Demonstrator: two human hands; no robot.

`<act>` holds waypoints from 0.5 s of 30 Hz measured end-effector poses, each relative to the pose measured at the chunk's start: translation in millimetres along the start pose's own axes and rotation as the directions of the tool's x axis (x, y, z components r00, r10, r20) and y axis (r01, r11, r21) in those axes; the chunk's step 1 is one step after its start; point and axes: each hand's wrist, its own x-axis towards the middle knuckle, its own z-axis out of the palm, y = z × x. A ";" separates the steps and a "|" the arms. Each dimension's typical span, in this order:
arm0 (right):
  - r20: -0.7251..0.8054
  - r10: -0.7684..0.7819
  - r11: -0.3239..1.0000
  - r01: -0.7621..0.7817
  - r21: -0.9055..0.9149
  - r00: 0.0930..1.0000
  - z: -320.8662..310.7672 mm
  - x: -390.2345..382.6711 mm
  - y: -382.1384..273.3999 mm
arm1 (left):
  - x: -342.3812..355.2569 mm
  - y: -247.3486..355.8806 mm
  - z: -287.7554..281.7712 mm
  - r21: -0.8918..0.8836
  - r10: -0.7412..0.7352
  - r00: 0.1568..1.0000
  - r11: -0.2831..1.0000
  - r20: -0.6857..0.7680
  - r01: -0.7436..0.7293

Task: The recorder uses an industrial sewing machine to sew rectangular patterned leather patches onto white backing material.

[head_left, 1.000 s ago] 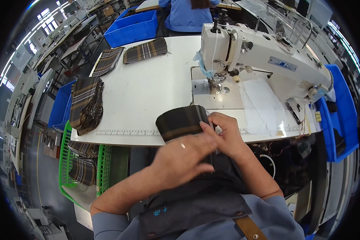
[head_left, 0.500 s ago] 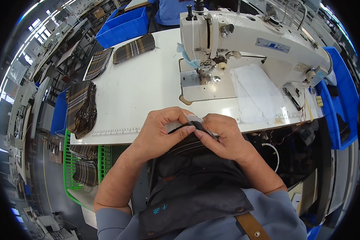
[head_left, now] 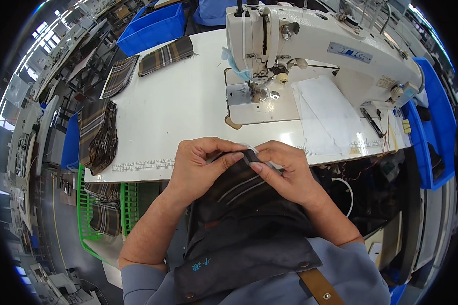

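Observation:
My left hand (head_left: 198,168) pinches the edge of a dark striped fabric piece (head_left: 239,185) between thumb and fingers, at the table's front edge over my dark apron (head_left: 244,259). My right hand (head_left: 287,175) grips the same edge just to the right, with a narrow whitish strip (head_left: 250,148) showing at the fingertips. The rest of the fabric hangs below my hands, hard to separate from the apron. Beyond them stands a white sewing machine (head_left: 310,40) with a metal needle plate (head_left: 239,94) and a pale blue cloth (head_left: 244,73) beside its needle area.
Plaid fabric stacks (head_left: 99,137) (head_left: 165,55) lie on the left of the white table (head_left: 168,112). White sheets (head_left: 325,117) and black snips (head_left: 371,122) are at right. Blue bins (head_left: 150,28) (head_left: 427,127) and a green basket (head_left: 86,216) surround the table. A co-worker's blue clothing (head_left: 208,12) shows behind.
My left hand has moved up from crossing below my right hand to pinching the fabric's edge beside it. The fabric now hangs down, and my left hand has shifted slightly left since the middle frame.

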 end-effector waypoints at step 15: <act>-0.157 0.064 0.997 -0.056 0.059 0.986 0.8 -1.3 1.1 | 1.1 0.1 -1.0 0.002 0.054 0.989 0.999 -0.135 -0.054</act>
